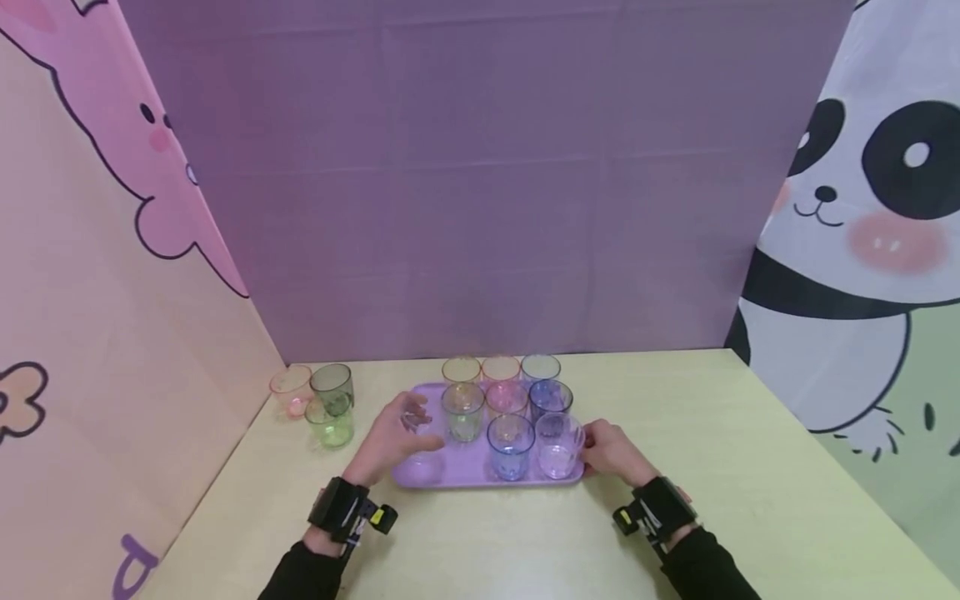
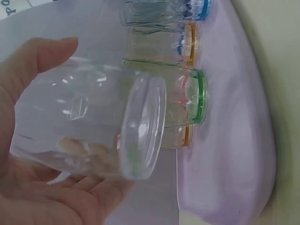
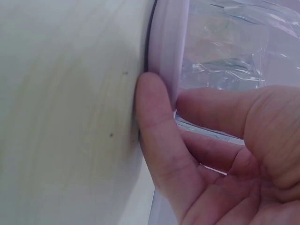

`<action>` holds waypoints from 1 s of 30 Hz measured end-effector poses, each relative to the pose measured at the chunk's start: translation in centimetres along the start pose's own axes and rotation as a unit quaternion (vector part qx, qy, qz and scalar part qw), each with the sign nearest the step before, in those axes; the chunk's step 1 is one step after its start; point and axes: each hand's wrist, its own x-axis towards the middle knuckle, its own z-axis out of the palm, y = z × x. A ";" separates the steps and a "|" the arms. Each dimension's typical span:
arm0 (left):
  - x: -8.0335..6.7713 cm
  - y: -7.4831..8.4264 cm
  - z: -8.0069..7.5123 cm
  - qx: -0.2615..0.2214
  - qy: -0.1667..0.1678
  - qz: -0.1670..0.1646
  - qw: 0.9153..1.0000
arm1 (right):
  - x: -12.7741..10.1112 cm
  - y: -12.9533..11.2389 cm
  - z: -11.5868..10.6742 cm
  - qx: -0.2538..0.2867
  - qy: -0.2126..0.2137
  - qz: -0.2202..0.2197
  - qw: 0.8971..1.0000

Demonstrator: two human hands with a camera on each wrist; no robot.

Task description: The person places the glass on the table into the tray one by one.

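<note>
Wrist views alone show left fingers (image 2: 70, 206) curled round clear cup (image 2: 93, 126), right fingers (image 3: 159, 154) pinching tray rim (image 3: 168, 47).

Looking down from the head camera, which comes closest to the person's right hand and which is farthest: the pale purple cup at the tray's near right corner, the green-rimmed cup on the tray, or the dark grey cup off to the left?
1. Pale purple cup: on the tray's near right corner, right beside the right hand.
2. Green-rimmed cup: left of the tray's middle.
3. Dark grey cup: off the tray, at the table's far left.
</note>
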 end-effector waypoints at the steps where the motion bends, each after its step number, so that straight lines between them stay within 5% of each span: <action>1: 0.0 -0.1 0.1 0.005 -0.007 0.002 1.000 | 0.0 0.0 0.0 0.001 0.001 -0.001 1.000; 11: -0.4 -0.5 1.1 0.072 -0.042 -0.024 0.996 | 0.1 0.1 0.1 0.005 0.001 -0.002 1.000; 30: -0.8 -0.3 3.0 0.150 -0.064 0.012 0.987 | -0.1 -0.2 0.0 0.002 -0.002 0.006 1.000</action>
